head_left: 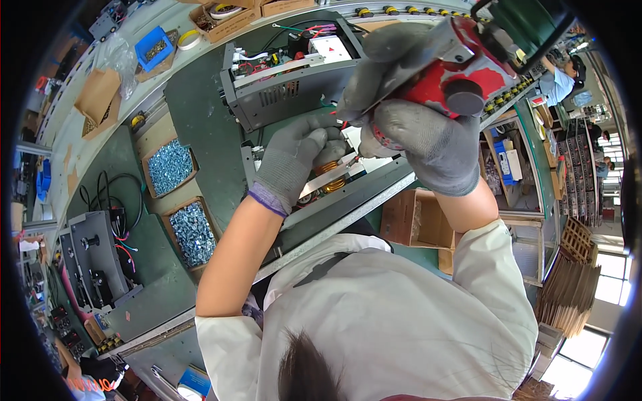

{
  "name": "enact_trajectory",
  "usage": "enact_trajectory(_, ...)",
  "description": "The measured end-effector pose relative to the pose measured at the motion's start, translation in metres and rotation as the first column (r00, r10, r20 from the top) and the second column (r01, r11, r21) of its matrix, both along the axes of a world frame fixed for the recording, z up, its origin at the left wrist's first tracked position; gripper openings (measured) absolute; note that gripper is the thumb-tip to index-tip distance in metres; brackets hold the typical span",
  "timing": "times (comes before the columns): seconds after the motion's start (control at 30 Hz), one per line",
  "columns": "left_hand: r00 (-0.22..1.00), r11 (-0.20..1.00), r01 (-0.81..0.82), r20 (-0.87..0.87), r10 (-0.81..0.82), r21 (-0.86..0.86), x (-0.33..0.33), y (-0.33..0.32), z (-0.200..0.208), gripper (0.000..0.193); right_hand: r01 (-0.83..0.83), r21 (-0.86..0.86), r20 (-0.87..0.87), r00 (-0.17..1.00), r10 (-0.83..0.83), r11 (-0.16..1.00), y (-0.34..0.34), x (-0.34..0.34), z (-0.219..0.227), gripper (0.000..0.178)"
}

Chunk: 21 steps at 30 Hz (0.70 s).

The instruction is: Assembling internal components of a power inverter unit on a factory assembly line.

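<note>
My right hand (435, 137), in a grey knit glove, is wrapped round a red and green power screwdriver (491, 73), worn at its paint. It is held up over the near grey metal chassis (358, 195). My left hand (297, 157), gloved with a purple cuff, reaches into that chassis with its fingers curled together. What the fingers pinch is hidden. Beside them lie a copper coil (332, 175) and a white part, partly covered by my hands. A second open chassis (287, 90) with wires and circuit boards stands just beyond.
Two cardboard trays of small bluish screws (172, 167) (194, 234) stand to the left. Further left is a grey panel assembly (100, 257) with loose cables. A blue bin (154, 49) and an open carton (100, 100) lie far left. An open cardboard box (418, 217) stands at right.
</note>
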State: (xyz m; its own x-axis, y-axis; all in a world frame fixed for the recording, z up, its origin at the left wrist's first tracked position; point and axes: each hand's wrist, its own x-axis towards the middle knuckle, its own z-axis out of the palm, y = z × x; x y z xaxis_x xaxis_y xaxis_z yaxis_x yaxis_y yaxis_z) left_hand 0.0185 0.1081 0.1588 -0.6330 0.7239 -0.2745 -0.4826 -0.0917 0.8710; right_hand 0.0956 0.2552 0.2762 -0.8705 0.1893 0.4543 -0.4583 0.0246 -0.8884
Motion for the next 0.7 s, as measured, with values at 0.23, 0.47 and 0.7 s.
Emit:
enact_trajectory(0.23,0.995,0.997,0.072,0.067,-0.074,0.022,-0.008,-0.009,-0.014,0.037,-0.073,-0.019,-0.026,0.997,0.072,0.997,0.010,0.004,0.007,0.055)
enact_trajectory(0.47,0.986,1.000,0.028,0.167,-0.027,0.000,-0.008,-0.007,-0.012,0.039,-0.190,0.021,-0.166,0.967,0.191,0.982,0.020,-0.014,0.010,0.048)
enact_trajectory(0.7,0.979,0.997,-0.045,0.201,0.032,0.064,-0.008,-0.012,-0.012,0.057,-0.320,0.116,-0.344,0.875,0.340,0.940,0.042,-0.011,0.028,0.054)
